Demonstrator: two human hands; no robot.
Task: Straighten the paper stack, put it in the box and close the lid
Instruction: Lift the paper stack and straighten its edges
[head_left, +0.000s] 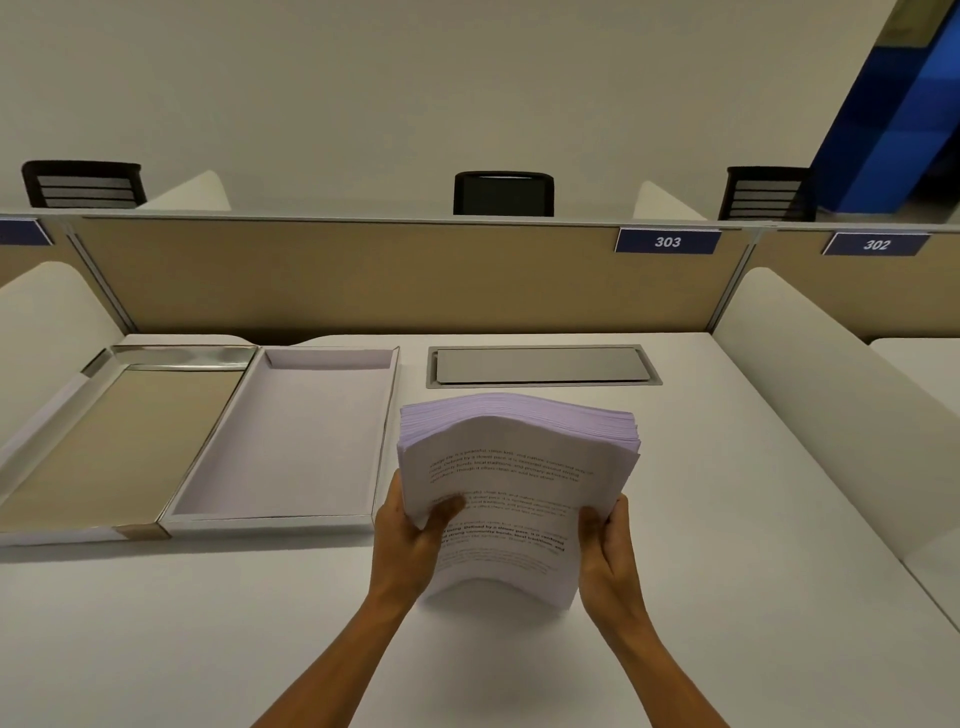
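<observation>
A thick paper stack (519, 467) with printed text stands on its bottom edge on the white desk, tilted toward me and bowed in the middle. My left hand (410, 540) grips its left side, thumb on the front sheet. My right hand (608, 545) clasps its right side. To the left lies the open white box (291, 436), shallow and with nothing inside. Its lid (104, 441), with a shiny gold lining, lies flat, hinged to the box's left side.
A grey metal cable hatch (543, 365) is set in the desk behind the stack. A tan partition (363, 275) closes the back, and white curved dividers (831, 395) stand at both sides. Black chairs show beyond the partition.
</observation>
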